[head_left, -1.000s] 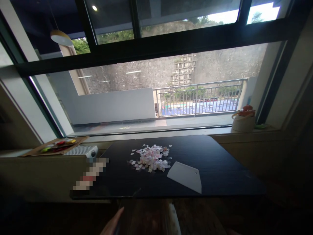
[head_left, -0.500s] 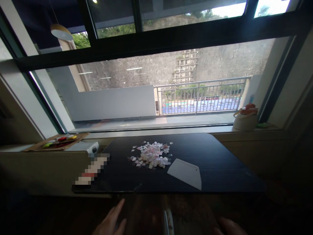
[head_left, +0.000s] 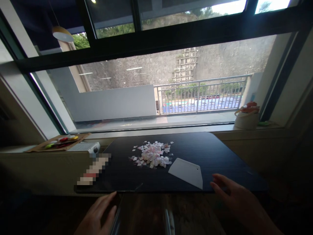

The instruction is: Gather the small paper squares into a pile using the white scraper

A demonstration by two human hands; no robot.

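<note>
A heap of small white and pinkish paper pieces [head_left: 154, 155] lies near the middle of the dark table [head_left: 202, 147]. To its right a flat white scraper [head_left: 187, 173] with a small hole rests on the tabletop. My right hand [head_left: 228, 189] is over the table's front edge, right of the scraper, with thumb and fingers apart and nothing in them. Low on the left, my left hand [head_left: 99, 212] is just in front of the table's near edge, fingers stretched out and holding nothing.
A large window [head_left: 156, 78] is behind the table. A white pot with a reddish top [head_left: 246, 117] stands on the right sill. On the left, a radiator [head_left: 83, 147] adjoins a brown board [head_left: 55, 143] bearing colourful items. A blurred-out item [head_left: 94, 171] lies at the table's left edge.
My right hand has risen from the bottom edge of the view toward the table's front edge. My left hand has shifted left and slightly up. The paper pieces and scraper stay put.
</note>
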